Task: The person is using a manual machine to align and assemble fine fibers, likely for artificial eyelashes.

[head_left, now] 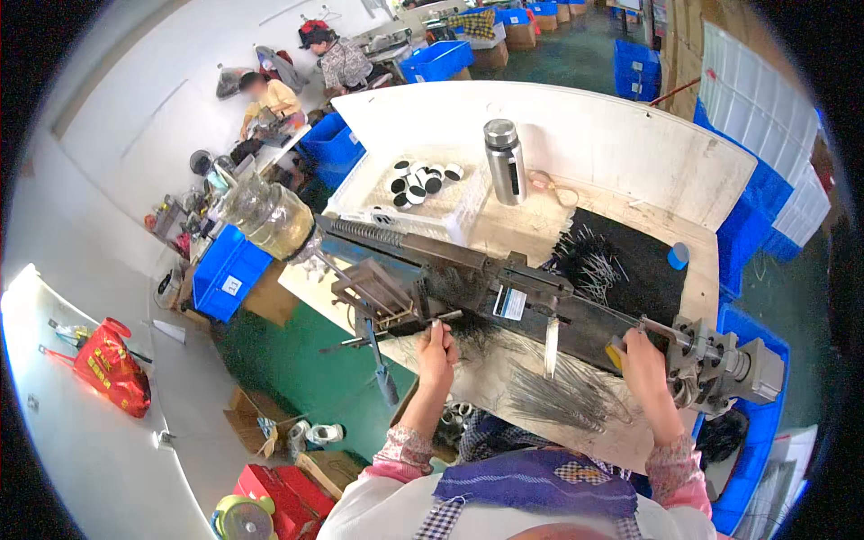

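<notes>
A long dark metal bench machine (pixel 450 261) runs across the table in front of me. My left hand (pixel 436 349) is raised at its near side, fingers pinched beside a short pale rod and loose black bristles (pixel 481 335); what lies between the fingertips is too small to tell. At the machine's right end, my right hand (pixel 644 367) is closed close to a metal spindle (pixel 688 342). Its fingers hide what they grip, and a yellow piece (pixel 615 353) shows beside them. Between my hands, a fan of thin grey wires (pixel 571 396) lies on the wooden table (pixel 504 378).
Behind the machine stand a white basket (pixel 450 220) of black-and-white round pieces, a steel flask (pixel 505 162) and a black cloth (pixel 666 279) with thin wire brushes (pixel 594 265). A clear plastic jar (pixel 265 220) tops the machine's left end. Blue bins (pixel 229 274) flank the table.
</notes>
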{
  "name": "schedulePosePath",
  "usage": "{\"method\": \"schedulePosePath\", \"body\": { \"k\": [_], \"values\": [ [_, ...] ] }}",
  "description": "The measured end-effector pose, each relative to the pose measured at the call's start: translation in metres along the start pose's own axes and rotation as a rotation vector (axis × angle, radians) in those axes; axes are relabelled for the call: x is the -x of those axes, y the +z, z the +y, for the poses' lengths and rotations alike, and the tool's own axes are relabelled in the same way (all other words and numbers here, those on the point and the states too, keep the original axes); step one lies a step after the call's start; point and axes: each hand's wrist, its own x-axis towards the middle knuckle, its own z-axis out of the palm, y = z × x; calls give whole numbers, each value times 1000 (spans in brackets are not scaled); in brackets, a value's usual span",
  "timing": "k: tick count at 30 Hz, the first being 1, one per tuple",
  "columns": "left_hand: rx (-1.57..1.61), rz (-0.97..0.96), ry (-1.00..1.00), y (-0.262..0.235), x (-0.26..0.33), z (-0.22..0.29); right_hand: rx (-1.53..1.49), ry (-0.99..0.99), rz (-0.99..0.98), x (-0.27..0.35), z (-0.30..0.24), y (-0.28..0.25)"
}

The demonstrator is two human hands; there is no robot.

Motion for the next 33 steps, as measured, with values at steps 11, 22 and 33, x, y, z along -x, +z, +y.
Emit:
{"method": "schedulePosePath", "body": {
  "k": [11,22,33],
  "values": [
    [-229,-838,-291,206,89,-23,-471,24,437,33,-17,-90],
    [-36,-724,-428,213,70,-45,-623,74,492,23,-6,-100],
    [-34,-559,-178,199,71,-43,-103,-252,-57,-98,-21,-60]
  ]
}}
